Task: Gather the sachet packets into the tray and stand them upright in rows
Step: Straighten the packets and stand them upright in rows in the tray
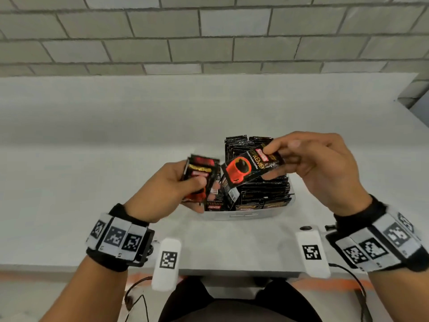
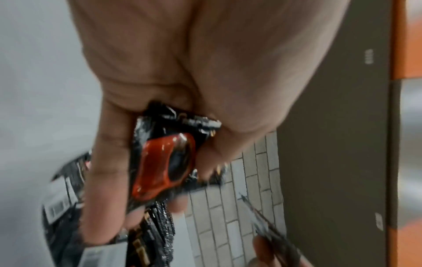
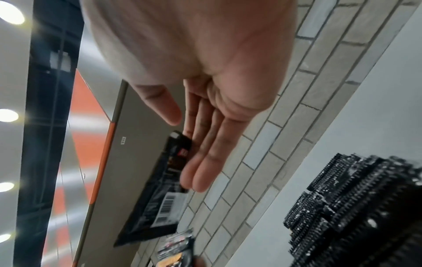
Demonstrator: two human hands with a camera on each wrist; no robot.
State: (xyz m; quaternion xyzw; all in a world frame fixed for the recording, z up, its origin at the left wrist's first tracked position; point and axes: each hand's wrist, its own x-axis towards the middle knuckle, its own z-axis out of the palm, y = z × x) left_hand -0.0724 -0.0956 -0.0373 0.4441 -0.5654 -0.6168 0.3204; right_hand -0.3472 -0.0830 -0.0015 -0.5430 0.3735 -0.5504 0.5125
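Observation:
A pale tray (image 1: pixel 246 214) sits on the grey table, packed with black sachets (image 1: pixel 262 194) standing in rows; the serrated tops of these rows (image 3: pixel 356 198) show in the right wrist view. My left hand (image 1: pixel 185 184) hovers at the tray's left edge and grips a small bunch of black-and-red sachets (image 1: pixel 200 173), seen up close as a red-cup packet (image 2: pixel 166 162). Above the tray, my right hand (image 1: pixel 299 154) pinches one sachet with a red cup print (image 1: pixel 250 168) by its top end; its back with a barcode (image 3: pixel 160 198) shows from the wrist.
The grey table (image 1: pixel 92 147) runs back to a brick wall (image 1: pixel 209 31). Two white tagged blocks (image 1: pixel 167 263) (image 1: pixel 312 252) sit at the table's front edge, with cables hanging below. Both wrists wear tagged bands.

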